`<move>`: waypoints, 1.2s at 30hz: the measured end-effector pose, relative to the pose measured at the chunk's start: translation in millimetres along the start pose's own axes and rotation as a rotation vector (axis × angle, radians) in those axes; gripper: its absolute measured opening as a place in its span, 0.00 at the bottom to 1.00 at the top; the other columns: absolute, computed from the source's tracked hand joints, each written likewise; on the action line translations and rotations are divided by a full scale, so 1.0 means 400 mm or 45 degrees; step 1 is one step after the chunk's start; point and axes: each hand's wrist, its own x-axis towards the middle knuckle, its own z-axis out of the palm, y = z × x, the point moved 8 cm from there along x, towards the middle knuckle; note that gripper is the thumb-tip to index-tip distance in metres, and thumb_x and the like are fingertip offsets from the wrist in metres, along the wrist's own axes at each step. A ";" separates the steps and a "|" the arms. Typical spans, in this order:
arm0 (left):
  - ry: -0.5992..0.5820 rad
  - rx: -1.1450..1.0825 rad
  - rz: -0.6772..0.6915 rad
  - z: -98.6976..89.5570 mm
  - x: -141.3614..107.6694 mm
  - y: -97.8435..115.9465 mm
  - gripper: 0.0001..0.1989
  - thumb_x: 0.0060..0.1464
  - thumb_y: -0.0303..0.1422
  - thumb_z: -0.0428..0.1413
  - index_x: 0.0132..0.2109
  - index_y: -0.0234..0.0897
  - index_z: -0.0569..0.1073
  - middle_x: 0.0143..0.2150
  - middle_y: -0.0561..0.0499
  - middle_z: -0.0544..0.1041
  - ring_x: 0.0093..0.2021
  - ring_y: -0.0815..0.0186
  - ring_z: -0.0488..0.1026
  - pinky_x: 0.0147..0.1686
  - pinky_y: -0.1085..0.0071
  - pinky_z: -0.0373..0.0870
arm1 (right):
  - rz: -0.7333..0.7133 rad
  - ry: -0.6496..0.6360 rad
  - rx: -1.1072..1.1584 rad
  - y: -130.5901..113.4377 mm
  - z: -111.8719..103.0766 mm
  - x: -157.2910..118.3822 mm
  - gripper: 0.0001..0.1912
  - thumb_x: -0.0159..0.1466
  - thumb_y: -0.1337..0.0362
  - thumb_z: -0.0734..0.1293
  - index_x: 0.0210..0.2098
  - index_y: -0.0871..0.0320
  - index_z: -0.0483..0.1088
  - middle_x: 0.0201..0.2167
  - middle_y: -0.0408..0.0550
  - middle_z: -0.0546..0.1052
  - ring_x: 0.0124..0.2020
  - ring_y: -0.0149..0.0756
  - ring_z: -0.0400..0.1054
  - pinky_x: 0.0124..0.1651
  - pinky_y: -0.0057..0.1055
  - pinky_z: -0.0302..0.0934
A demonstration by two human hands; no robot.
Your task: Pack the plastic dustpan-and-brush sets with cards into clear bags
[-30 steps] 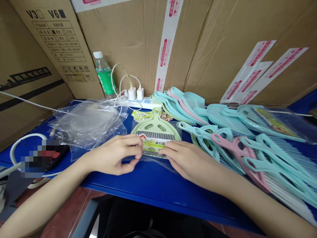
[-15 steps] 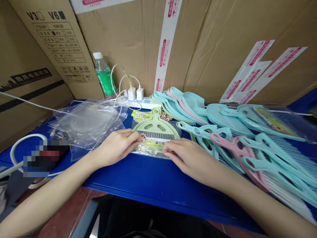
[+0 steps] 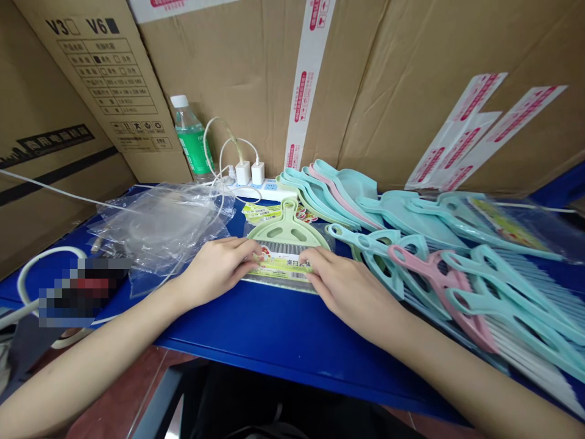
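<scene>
A light green dustpan-and-brush set (image 3: 289,231) lies flat in front of me, handle away from me. Grey bristles show across it, and a yellow-and-white label card (image 3: 278,266) covers its near part. Clear plastic film glints around the set. My left hand (image 3: 228,262) has its fingers curled on the left side of the set, pinching at the card's edge. On the right side my right hand (image 3: 340,277) grips in the same way, its fingertips over the card's right end. Both thumbs point toward the near edge.
Clear plastic bags (image 3: 164,225) are piled on the left of the blue table (image 3: 237,341). Blue and pink brushes (image 3: 439,274) and dustpans (image 3: 347,183) crowd the right. A bottle (image 3: 194,143), a power strip (image 3: 274,192) with cables, and cardboard boxes (image 3: 247,73) stand behind.
My right hand has shifted slightly up and left, its fingers now further over the label card. The shiny film at the near edge shows less. My left hand has barely moved.
</scene>
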 end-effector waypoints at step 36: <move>-0.136 0.207 0.301 0.017 -0.001 0.054 0.24 0.61 0.17 0.42 0.54 0.41 0.74 0.42 0.48 0.75 0.40 0.63 0.68 0.41 0.67 0.71 | -0.506 0.228 -0.652 -0.099 0.015 -0.031 0.19 0.63 0.78 0.60 0.50 0.63 0.74 0.27 0.47 0.77 0.29 0.37 0.69 0.33 0.34 0.56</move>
